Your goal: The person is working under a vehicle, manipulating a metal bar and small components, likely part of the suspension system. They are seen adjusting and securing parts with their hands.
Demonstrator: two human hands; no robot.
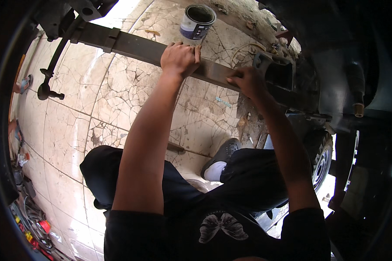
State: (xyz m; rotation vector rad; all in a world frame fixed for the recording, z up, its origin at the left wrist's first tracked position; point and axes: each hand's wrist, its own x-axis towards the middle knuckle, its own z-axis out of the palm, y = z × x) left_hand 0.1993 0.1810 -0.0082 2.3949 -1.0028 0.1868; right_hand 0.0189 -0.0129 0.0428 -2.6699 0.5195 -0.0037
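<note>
A long dark metal leaf spring (135, 45) with band clamps runs across the upper view, sloping down to the right under a vehicle. My left hand (178, 59) is closed over the middle of it, knuckles up, with the fingertips hidden past its far edge. Further right, my right hand (249, 83) rests at the spring with its fingers curled in. Shadow hides what is in them, if anything. Between the two hands a stretch of the spring's surface looks shinier. Just beyond my left hand stands an open paint can (197, 21), white and dark blue, dark inside.
A dark rod with a jointed end (44, 90) hangs at the left. Cracked pale tiles (126, 82) cover the floor. A wheel (322, 161) and dark vehicle parts crowd the right. Tools and cables (32, 226) lie at lower left. Another person's feet (25, 84) show at the left edge.
</note>
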